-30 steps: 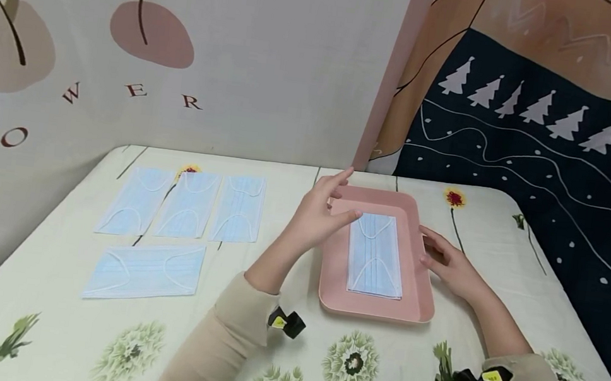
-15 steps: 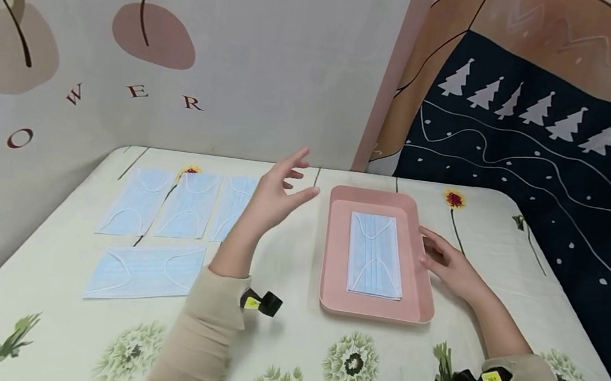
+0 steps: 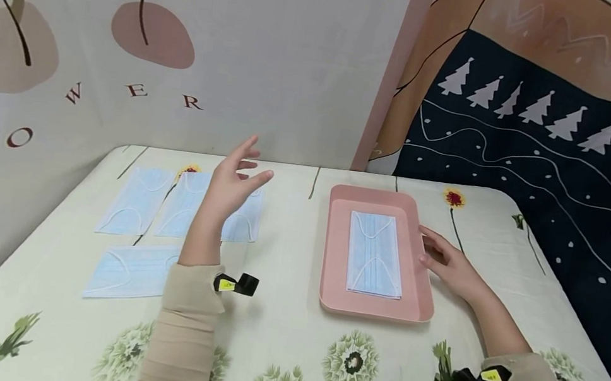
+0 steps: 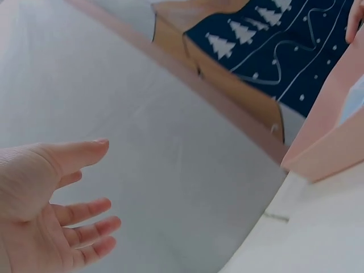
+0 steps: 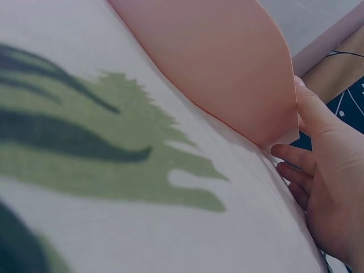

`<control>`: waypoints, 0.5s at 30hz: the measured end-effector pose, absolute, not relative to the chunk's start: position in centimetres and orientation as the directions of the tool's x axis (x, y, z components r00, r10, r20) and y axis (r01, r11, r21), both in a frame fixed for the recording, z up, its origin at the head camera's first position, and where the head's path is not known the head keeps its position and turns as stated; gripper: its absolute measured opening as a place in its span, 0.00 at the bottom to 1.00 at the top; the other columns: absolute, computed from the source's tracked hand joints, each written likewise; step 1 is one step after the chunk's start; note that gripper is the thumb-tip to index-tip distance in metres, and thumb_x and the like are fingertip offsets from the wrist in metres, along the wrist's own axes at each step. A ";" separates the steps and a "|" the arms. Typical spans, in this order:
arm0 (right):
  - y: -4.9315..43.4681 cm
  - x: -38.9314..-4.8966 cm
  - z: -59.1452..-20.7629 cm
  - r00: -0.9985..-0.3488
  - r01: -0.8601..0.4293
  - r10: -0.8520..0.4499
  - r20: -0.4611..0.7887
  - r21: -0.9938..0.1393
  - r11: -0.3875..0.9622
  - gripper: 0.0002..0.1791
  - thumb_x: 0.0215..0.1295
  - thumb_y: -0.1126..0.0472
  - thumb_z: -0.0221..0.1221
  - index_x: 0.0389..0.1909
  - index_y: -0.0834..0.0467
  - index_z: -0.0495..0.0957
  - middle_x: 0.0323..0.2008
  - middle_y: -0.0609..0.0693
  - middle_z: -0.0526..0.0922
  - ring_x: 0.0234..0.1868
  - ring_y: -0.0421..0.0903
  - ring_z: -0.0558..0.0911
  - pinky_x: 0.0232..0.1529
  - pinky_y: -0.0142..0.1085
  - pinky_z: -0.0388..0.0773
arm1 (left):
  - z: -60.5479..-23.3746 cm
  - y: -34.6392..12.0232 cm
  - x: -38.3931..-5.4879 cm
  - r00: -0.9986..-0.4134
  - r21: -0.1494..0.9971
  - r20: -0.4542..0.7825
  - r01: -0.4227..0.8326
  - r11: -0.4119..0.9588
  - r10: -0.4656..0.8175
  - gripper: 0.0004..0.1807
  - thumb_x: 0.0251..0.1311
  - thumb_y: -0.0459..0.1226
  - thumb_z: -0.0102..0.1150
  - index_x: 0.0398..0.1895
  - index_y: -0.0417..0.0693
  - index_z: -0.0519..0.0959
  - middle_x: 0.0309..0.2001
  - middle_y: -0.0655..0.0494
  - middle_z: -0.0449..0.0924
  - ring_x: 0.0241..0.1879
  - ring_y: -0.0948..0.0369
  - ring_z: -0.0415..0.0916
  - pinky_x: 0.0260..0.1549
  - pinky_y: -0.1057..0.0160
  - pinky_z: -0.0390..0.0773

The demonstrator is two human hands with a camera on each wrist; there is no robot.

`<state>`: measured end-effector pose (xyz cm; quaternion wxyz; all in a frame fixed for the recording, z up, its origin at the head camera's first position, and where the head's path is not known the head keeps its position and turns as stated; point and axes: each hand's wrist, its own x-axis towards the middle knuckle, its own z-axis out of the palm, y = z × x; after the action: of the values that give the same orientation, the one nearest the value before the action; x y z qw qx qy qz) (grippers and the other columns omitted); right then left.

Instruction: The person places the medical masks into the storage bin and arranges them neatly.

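Observation:
My left hand [image 3: 226,187] is raised over the left part of the table with fingers spread and nothing in it. In the head view it overlaps the rightmost of three upright blue face masks [image 3: 241,224]. In the left wrist view, thumb and fingers [image 4: 85,211] stand well apart. A pink tray [image 3: 337,251] sits right of centre, with a blue face mask [image 3: 376,256] lying flat inside. My right hand [image 3: 453,269] rests against the tray's right side, fingers loosely bent. The right wrist view shows the thumb [image 5: 315,108] at the rim and the fingertips near the tray's lower edge.
Two more upright masks [image 3: 134,201] [image 3: 180,210] lie at the left, and a sideways mask [image 3: 129,274] lies in front of them. A flowered cloth [image 3: 276,339] covers the table. Behind hangs a pale curtain [image 3: 287,61], with a dark tree-patterned cloth [image 3: 517,146] at the right.
My left hand has moved left from above the tray's left edge to over the masks, staying unfilled. The right hand, tray and masks have not moved.

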<state>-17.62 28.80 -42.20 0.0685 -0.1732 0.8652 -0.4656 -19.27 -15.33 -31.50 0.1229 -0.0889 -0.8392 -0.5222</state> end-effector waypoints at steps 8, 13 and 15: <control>28.7 -17.6 -42.0 -0.925 -0.232 -0.377 0.041 -0.847 0.477 0.35 0.70 0.59 0.55 0.74 0.56 0.52 0.65 0.66 0.64 0.68 0.62 0.59 0.64 0.60 0.54 | -33.1 -18.4 -19.9 -0.976 0.884 0.208 0.160 0.438 -0.064 0.41 0.62 0.41 0.62 0.75 0.59 0.53 0.66 0.46 0.64 0.63 0.49 0.64 0.55 0.47 0.70; 28.7 -17.5 -42.0 -0.930 -0.220 -0.367 0.029 -0.844 0.489 0.36 0.70 0.57 0.55 0.75 0.55 0.52 0.65 0.66 0.64 0.68 0.63 0.58 0.64 0.60 0.53 | -34.2 -19.7 -20.2 -0.980 0.886 0.167 0.101 0.452 -0.107 0.41 0.62 0.40 0.62 0.76 0.56 0.52 0.66 0.43 0.64 0.63 0.47 0.63 0.56 0.45 0.68; 28.7 -17.5 -42.1 -0.932 -0.213 -0.361 0.023 -0.842 0.495 0.36 0.70 0.56 0.56 0.75 0.54 0.52 0.65 0.65 0.64 0.68 0.62 0.58 0.64 0.60 0.53 | -34.6 -20.2 -20.2 -0.982 0.887 0.147 0.079 0.455 -0.116 0.42 0.63 0.39 0.62 0.76 0.56 0.52 0.66 0.42 0.64 0.63 0.46 0.63 0.56 0.45 0.68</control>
<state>-17.55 28.72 -42.07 0.0782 -0.1667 0.8611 -0.4739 -20.20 -20.21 -34.63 0.0937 0.0110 -0.8477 -0.5220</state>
